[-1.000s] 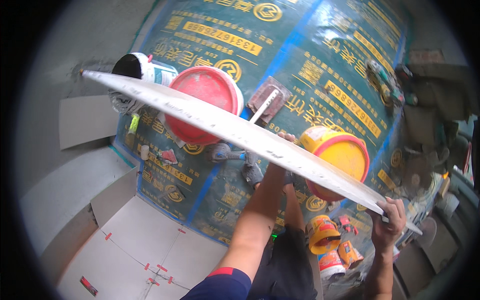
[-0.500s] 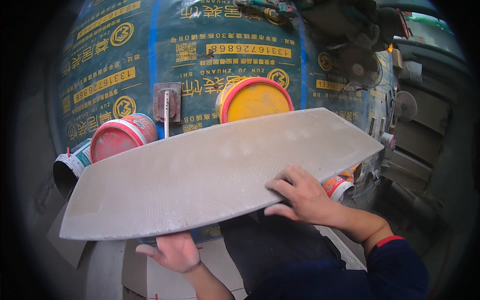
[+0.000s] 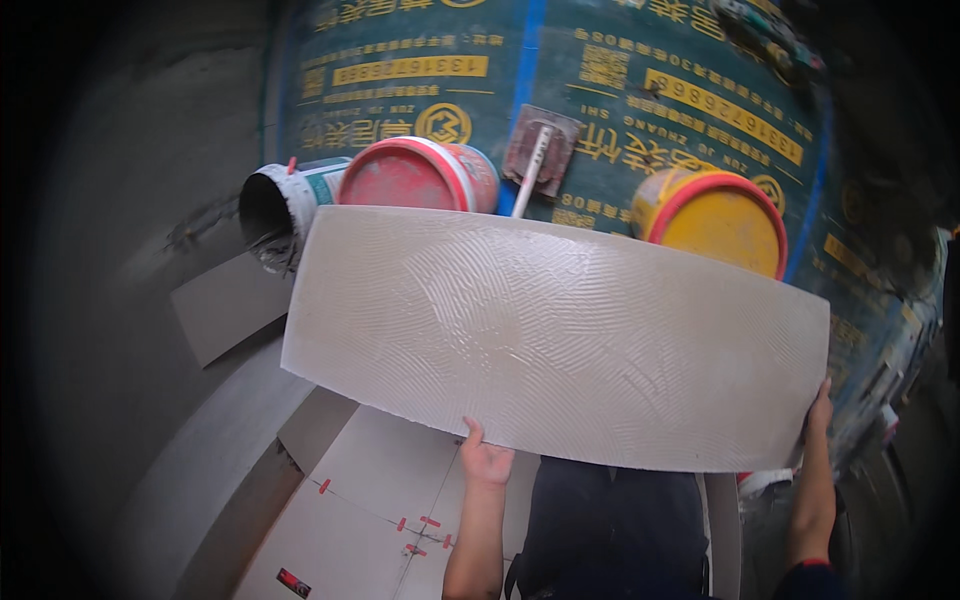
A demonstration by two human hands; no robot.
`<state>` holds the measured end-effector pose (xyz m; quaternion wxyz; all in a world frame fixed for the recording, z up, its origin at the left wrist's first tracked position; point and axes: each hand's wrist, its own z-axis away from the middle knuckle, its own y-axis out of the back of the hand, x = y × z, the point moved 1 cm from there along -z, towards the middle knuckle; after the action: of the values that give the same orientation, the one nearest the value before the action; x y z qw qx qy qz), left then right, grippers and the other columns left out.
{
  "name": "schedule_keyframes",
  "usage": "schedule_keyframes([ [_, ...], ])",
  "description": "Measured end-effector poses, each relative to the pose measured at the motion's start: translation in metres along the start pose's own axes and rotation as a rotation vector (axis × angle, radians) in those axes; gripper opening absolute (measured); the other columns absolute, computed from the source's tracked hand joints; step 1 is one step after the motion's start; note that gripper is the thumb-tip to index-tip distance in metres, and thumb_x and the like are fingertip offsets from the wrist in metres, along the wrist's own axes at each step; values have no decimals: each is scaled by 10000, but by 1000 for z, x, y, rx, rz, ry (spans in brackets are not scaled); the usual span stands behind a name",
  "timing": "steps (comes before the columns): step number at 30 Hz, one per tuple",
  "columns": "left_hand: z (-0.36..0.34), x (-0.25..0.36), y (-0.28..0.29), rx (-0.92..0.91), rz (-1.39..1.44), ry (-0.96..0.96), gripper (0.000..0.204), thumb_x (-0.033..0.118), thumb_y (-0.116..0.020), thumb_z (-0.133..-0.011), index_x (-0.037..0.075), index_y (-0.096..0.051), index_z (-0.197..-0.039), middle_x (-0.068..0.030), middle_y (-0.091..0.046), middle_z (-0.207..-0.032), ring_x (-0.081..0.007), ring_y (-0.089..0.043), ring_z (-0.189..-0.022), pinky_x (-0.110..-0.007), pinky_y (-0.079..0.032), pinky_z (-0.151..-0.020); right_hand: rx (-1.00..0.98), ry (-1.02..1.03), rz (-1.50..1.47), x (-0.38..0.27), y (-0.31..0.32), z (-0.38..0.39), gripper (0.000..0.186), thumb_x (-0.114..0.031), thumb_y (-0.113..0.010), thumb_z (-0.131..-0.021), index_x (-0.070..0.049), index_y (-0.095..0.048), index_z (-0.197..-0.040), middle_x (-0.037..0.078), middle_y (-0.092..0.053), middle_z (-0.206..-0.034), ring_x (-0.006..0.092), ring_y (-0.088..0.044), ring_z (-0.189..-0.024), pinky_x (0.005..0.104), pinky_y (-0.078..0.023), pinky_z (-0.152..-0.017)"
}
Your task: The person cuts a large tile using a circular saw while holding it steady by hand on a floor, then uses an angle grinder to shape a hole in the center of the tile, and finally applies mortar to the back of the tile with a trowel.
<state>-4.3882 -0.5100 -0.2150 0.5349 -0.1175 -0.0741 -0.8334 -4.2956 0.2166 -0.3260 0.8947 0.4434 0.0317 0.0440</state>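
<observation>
A long grey-beige tile [image 3: 560,345] spans the middle of the view, its upward face coated with a thin layer combed into curved, wet-looking ridges. At its near edge, my left hand [image 3: 487,462] holds it with the thumb up against the rim and the fingers hidden beneath. My right hand [image 3: 819,412] grips the tile's right end near the lower corner; most of those fingers are out of sight behind it.
Past the far edge are a red-lidded bucket [image 3: 398,180], a yellow-lidded bucket [image 3: 722,232] and a brownish flat plate with a white bar [image 3: 540,150], on green printed sheeting [image 3: 400,95]. An open white bucket [image 3: 268,215] lies at left. Floor tiles with red spacers [image 3: 425,535] lie below.
My right hand has gone from the tile's near edge to its right end. My left hand stays on the near edge. The view has swung left, and the tile's ridged face shows more squarely.
</observation>
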Motion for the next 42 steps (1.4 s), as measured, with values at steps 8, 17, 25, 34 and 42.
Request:
schedule_keyframes([
  [8, 22, 10, -22, -93, -43, -152, 549, 400, -433, -1021, 41, -391, -1436, -135, -480, -1441, -331, -446, -1331, -512, -310, -1137, -25, -20, -138, -22, -12, 28, 952, -738, -412, -903, 150, -587, -1200, 225, -646, -1201, 309, -597, -1114, 371, -424, -980],
  [17, -88, 2, -72, -250, 41, -97, 549, 390, -459, -1015, 32, -395, -1426, -149, -465, -1450, -333, -410, -1359, -510, -287, -1152, 121, 6, -195, -105, -46, -9, 944, -727, -525, -863, 156, -596, -1191, 198, -643, -1201, 270, -587, -1090, 369, -420, -978],
  [25, -169, -25, -77, -144, 51, 49, 536, 369, -470, -1017, 12, -393, -1410, -160, -464, -1441, -336, -430, -1345, -521, -304, -1147, -44, -46, -411, -72, -112, -86, 962, -756, -514, -844, 66, -529, -1343, 169, -559, -1355, 261, -513, -1226, 376, -388, -1029],
  [34, -194, -27, -72, 155, -724, 131, 706, 554, -463, -982, -75, -478, -1303, -258, -646, -1150, -371, -673, -984, -472, -532, -888, -222, 77, 65, -91, -100, -74, 789, -631, -570, -885, 39, -554, -1301, 148, -601, -1278, 299, -551, -1169, 394, -414, -991],
  [42, -163, -4, 48, 191, -1015, -324, 428, 352, -509, -977, -43, -652, -896, -134, -708, -834, -239, -691, -767, -365, -522, -704, -243, 375, 58, -173, -103, 24, 508, -319, -640, -921, 40, -526, -1261, 147, -626, -1179, 233, -616, -1036, 333, -503, -852],
])
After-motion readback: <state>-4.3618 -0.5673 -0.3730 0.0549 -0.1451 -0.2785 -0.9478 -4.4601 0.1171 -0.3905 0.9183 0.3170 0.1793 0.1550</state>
